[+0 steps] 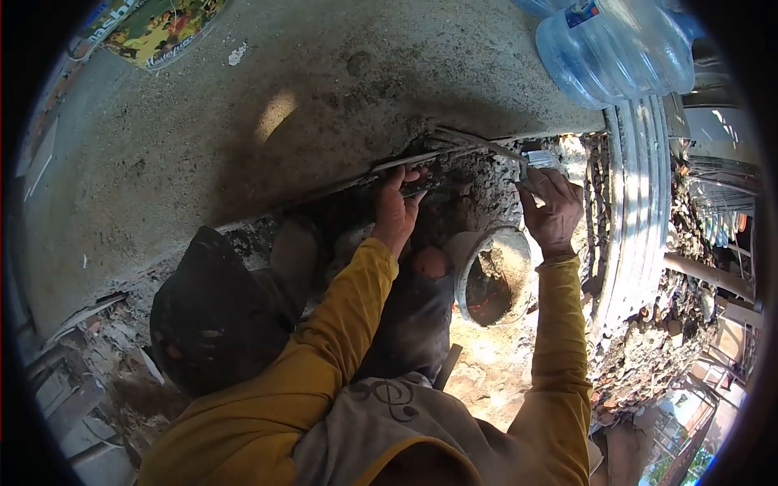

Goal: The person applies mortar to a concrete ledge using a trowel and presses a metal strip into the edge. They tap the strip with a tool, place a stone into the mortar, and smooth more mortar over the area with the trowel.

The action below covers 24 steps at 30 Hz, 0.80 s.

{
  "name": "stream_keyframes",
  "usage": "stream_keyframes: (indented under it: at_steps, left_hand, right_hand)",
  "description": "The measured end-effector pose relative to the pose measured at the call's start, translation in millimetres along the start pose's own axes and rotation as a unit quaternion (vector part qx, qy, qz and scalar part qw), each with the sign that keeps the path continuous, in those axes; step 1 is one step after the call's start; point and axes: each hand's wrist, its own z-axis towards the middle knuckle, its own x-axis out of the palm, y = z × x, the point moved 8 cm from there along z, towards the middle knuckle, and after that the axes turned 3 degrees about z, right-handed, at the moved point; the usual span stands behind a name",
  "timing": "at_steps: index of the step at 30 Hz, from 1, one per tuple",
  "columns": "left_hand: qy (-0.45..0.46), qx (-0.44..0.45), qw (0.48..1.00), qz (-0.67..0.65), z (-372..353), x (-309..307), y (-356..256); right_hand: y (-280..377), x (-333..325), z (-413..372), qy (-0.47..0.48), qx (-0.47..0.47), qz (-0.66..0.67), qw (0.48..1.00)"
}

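Observation:
My left hand (395,212) is at the front edge of a grey concrete slab (324,97), its fingers curled. A dark shape lies by its fingertips, and what it grips, if anything, I cannot make out. To the right, my right hand (553,209) is closed on the near end of a long thin bar (486,144). The bar slants left to the slab's edge, where its far end meets a dark broken gap. A small silvery piece (536,157) shows just above the right hand. Between my forearms stands a round bucket (463,283) with grey-brown material inside.
Large blue water jugs (616,53) stand on the slab at upper right, a printed container (162,32) at upper left. Long pale ridged strips (636,219) run down the right side, beside rubble (656,356). My dark-clothed knees flank the left forearm.

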Motion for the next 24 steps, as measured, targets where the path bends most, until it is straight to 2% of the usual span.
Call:
stream_keyframes:
  at_steps: [1,2,4,6,8,10,13,15,18,21,24]
  left_hand:
    - [0.012,0.003,1.000,-0.009,1,0,0]
    - [0.029,0.002,0.999,-0.017,1,4,4]
    - [0.042,0.002,0.999,-0.010,-3,9,6]
    - [0.045,0.019,0.999,-0.003,0,9,-4]
    - [0.038,-0.003,0.999,-0.018,1,6,3]
    - [0.046,-0.014,0.998,-0.026,1,2,10]
    - [0.052,-0.006,0.998,-0.036,7,4,4]
    - [0.054,-0.019,0.998,-0.032,2,2,9]
    - [0.043,-0.014,0.998,-0.043,10,3,8]
    - [0.049,-0.019,0.998,-0.032,6,-4,10]
    - [0.053,-0.009,0.998,-0.035,12,3,8]
  right_hand:
    - [-5,7,1,0.043,0.006,-0.040,0.998]
    - [-8,7,3,0.044,0.008,-0.043,0.998]
    - [-6,7,13,0.079,-0.033,-0.078,0.993]
    - [2,-9,22,0.017,-0.033,-0.016,0.999]
    - [-2,5,28,0.076,-0.023,-0.086,0.993]
    - [-1,4,35,0.091,-0.056,-0.092,0.990]
    - [-4,4,39,0.074,-0.042,-0.088,0.992]
    - [-10,15,34,0.133,-0.032,-0.118,0.983]
    - [-8,2,34,0.081,-0.025,-0.101,0.991]
    - [-3,11,30,0.082,-0.044,-0.090,0.992]
    - [-1,-2,31,0.055,-0.022,-0.094,0.994]
